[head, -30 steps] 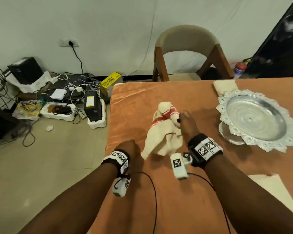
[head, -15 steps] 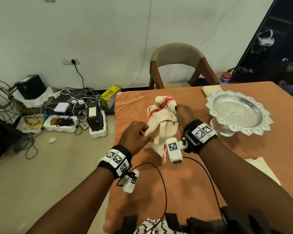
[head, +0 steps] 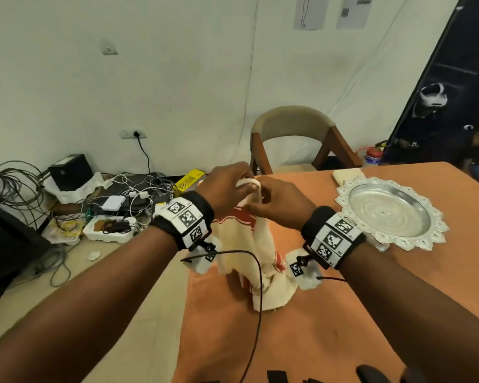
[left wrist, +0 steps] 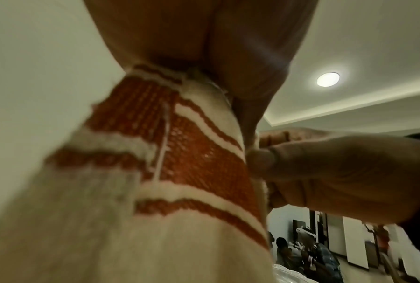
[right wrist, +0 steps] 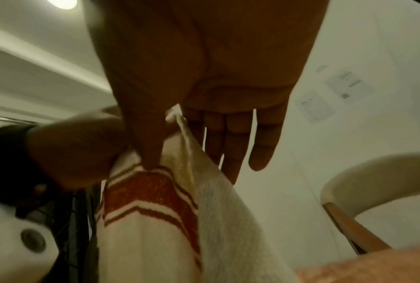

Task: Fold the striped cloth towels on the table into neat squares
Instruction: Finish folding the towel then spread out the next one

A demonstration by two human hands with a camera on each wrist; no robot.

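Note:
A cream towel with red stripes (head: 249, 250) hangs bunched from both hands above the orange table (head: 315, 333), and its lower end rests on the tabletop. My left hand (head: 244, 185) grips the top edge. Just to its right, my right hand (head: 256, 207) pinches the same edge. In the left wrist view the striped towel (left wrist: 160, 172) drops from under my palm, with the right hand (left wrist: 325, 172) beside it. The right wrist view shows my thumb (right wrist: 153, 153) pressed on the towel (right wrist: 155, 239), the other fingers (right wrist: 262, 149) straight behind it.
An ornate silver plate (head: 343, 196) stands on the table to the right, with a folded cream cloth (head: 346, 174) behind it. A wooden chair (head: 293, 125) is at the far edge. Cables and boxes (head: 116, 205) litter the floor left of the table.
Both hands have lifted the towel up off the table. The left hand rose from the lower part to the top edge beside the right hand.

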